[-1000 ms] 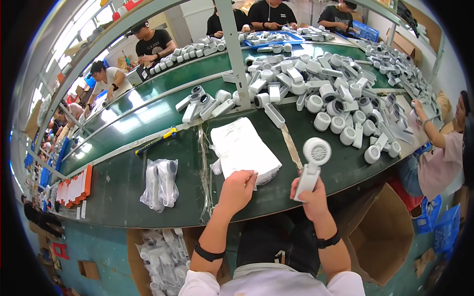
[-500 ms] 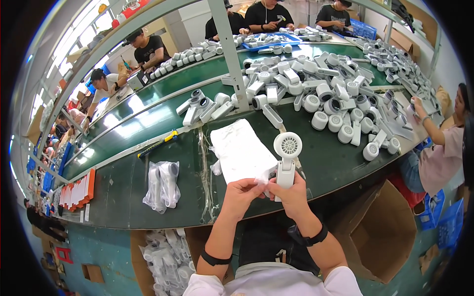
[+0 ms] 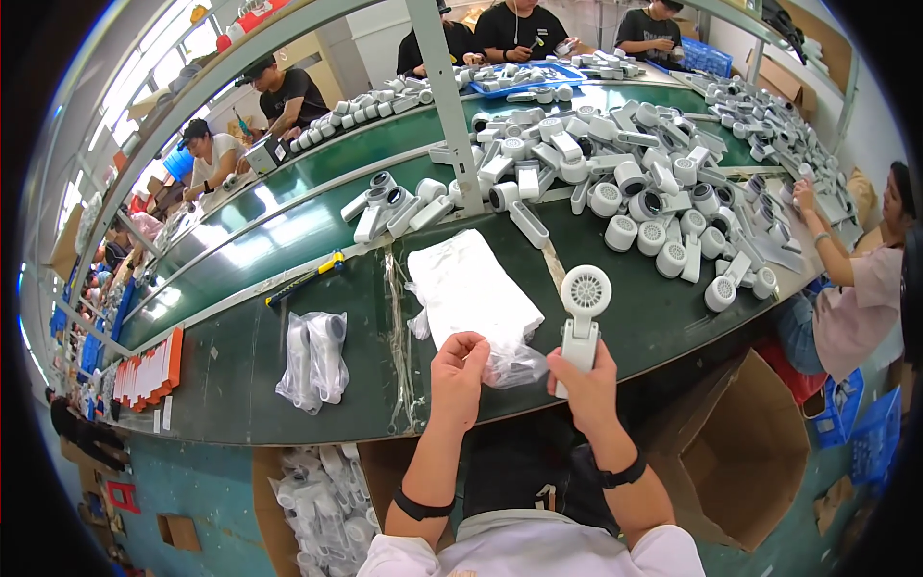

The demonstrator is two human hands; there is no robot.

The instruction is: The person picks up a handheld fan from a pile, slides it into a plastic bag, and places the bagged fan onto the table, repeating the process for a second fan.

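Note:
In my right hand [image 3: 588, 385] is a white handheld fan [image 3: 583, 322], gripped by its handle, with the round grilled head pointing away from me. My left hand [image 3: 458, 377] pinches the edge of a clear plastic bag [image 3: 516, 365] just to the left of the fan. The bag looks crumpled, and the fan is outside it. Beyond both hands lies a stack of white plastic bags [image 3: 471, 288] on the dark green table [image 3: 231, 385]. To the left, two bagged fans [image 3: 314, 361] lie side by side.
A big pile of fans [image 3: 625, 173] covers the table's far right. A yellow-and-black tool [image 3: 306, 279] and orange-and-white cartons [image 3: 149, 370] lie left. Boxes stand below the front edge: an open cardboard box [image 3: 740, 452] right, another with bagged fans [image 3: 322, 510] left. Co-workers surround the line.
My hands have drawn apart. The right hand has carried the fan a little to the right, and the clear bag now shows spread between the hands, held by my left hand.

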